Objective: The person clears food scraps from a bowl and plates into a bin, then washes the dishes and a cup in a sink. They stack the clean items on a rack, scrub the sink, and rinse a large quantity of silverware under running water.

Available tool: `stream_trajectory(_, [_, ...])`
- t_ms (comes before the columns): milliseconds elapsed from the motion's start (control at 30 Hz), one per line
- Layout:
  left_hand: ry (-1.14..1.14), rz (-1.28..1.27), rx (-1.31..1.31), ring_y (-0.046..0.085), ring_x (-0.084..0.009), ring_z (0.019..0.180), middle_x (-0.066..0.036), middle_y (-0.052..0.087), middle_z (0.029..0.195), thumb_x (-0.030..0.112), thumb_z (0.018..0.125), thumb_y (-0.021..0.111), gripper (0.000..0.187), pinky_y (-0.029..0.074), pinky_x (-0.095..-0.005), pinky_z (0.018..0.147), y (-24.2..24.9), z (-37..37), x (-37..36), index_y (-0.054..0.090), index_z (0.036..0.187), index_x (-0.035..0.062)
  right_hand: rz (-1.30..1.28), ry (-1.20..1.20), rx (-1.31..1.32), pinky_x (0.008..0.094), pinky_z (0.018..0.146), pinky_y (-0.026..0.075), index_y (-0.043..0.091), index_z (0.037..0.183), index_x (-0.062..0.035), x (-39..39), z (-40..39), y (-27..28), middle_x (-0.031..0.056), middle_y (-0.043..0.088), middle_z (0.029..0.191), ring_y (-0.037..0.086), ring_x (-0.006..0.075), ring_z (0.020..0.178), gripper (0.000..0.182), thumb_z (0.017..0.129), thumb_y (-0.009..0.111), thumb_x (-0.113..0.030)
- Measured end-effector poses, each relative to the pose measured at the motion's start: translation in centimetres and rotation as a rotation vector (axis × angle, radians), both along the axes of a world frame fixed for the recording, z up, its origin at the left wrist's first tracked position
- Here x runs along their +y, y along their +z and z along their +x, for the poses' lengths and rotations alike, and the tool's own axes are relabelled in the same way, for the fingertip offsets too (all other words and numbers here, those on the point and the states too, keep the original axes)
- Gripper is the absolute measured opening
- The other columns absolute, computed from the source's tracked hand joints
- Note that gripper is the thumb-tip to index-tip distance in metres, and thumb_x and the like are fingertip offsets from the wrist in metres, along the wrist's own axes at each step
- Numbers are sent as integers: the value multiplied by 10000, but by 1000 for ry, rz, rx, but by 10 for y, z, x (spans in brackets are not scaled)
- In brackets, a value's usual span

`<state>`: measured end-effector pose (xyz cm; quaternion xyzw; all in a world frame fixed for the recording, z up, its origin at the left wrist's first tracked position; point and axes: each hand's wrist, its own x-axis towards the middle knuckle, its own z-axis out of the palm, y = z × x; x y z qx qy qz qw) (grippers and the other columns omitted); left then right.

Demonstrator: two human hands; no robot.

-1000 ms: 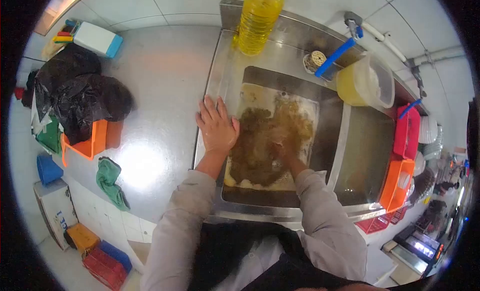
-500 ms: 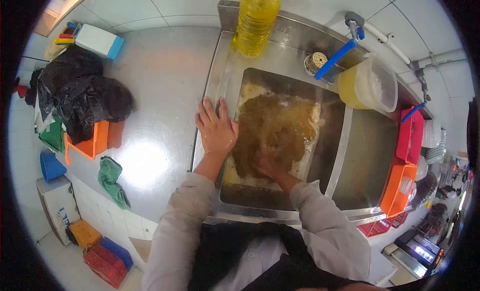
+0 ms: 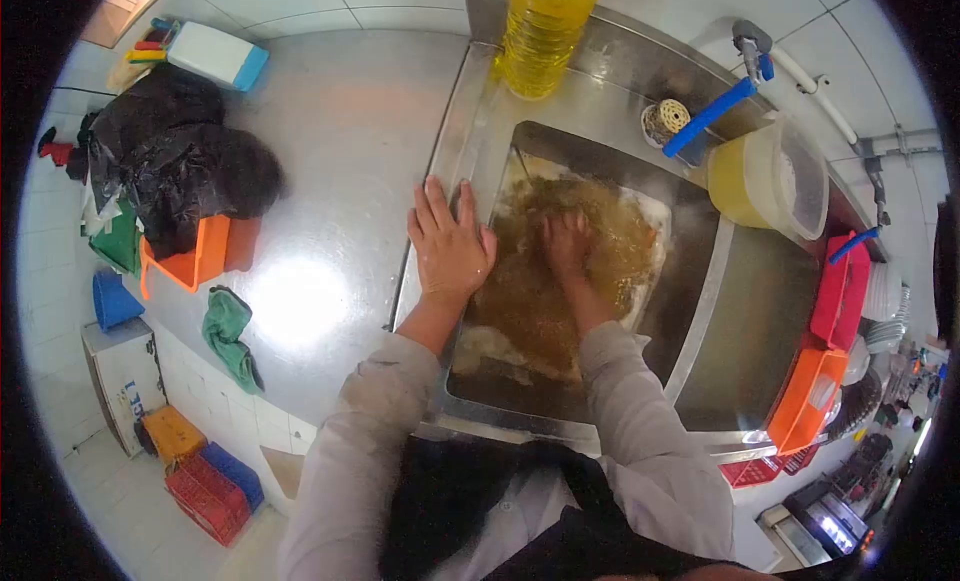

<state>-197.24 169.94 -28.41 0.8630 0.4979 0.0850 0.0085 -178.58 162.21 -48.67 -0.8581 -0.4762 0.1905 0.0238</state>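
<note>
My left hand [image 3: 450, 246] lies flat on the metal rim [image 3: 468, 151] at the sink's left side, fingers spread, holding nothing. In the murky brown water of the left sink basin [image 3: 590, 406], my right hand [image 3: 568, 243] is partly under the surface, its fingers apart and pointing away from me. Pale foam [image 3: 650, 266] floats along the right side of the brown patch. Whatever lies beneath the water is hidden.
Behind the basin stands a bottle of yellow liquid [image 3: 545, 41]. A cloudy tub [image 3: 770, 176] and blue tap hose [image 3: 710, 116] are at the back right. Orange [image 3: 805, 406] and red baskets [image 3: 842, 291] edge the right basin. A green cloth [image 3: 228, 331] lies left.
My right hand has moved away from me, toward the back of the basin, and the foam has shifted. The left hand stays on the rim. The whole view has shifted slightly.
</note>
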Motion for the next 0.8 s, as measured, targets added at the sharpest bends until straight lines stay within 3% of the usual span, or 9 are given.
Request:
stream_trajectory(33, [-8,-8,-2,286,-468,1290,-303,299,1390,312,805,498,609,273,-548,1020,-1,0,-2,417,1352,56,-8,-8,-2,533,980,326,575,1177,-102,6,0,-5,132,528,1216,426,354,1203,348,925,425,-290])
stream_trajectory(100, [-4,23,15,280,-466,1292,-300,301,1386,314,806,500,611,274,-547,1018,-4,0,-2,416,1352,53,311,-532,657,535,989,322,598,1143,-76,25,-8,-13,153,548,1181,428,375,1195,333,918,454,-274])
stream_trajectory(133, [-15,25,8,280,-466,1292,-300,301,1386,314,806,500,611,274,-547,1018,-4,2,-2,416,1352,53,319,-541,650,535,989,322,598,1143,-76,23,-2,-14,153,548,1181,428,375,1195,333,918,454,-274])
stream_trajectory(467, [-13,3,37,286,-462,1286,-290,294,1391,306,810,491,617,272,-540,1022,-2,1,-2,398,1366,55,-6,-201,886,471,899,394,637,889,16,-98,-120,-14,198,600,995,511,365,1075,272,849,565,-244])
stream_trajectory(533, [-3,-2,30,285,-464,1287,-291,293,1392,308,808,492,618,272,-540,1021,-2,1,-1,399,1366,58,-87,438,285,454,857,409,634,863,0,-90,-93,21,158,615,969,537,329,1007,235,842,576,-227])
stream_trajectory(633, [-7,6,32,286,-466,1289,-295,292,1395,310,804,497,622,272,-544,1021,-2,1,-2,399,1366,61,241,248,144,446,809,420,627,822,-10,-77,-31,-55,150,606,889,541,324,893,198,833,600,-207])
stream_trajectory(700, [-6,-2,29,285,-467,1290,-297,293,1395,310,804,498,620,270,-546,1023,-2,0,-1,403,1364,61,918,-416,925,447,693,382,571,692,-53,-53,34,-74,137,512,720,482,310,735,208,831,606,-203])
stream_trajectory(767, [-1,1,28,284,-467,1292,-299,293,1396,311,803,498,619,267,-549,1024,-3,0,-1,407,1362,62,874,-554,579,452,717,381,581,697,-72,-23,71,-15,100,520,725,496,279,760,204,835,617,-218])
stream_trajectory(800, [3,2,21,285,-468,1291,-300,296,1394,312,803,496,616,267,-551,1023,-4,0,0,412,1359,62,876,-549,586,452,717,381,581,697,-72,-17,92,-30,100,520,725,496,279,760,204,835,617,-218])
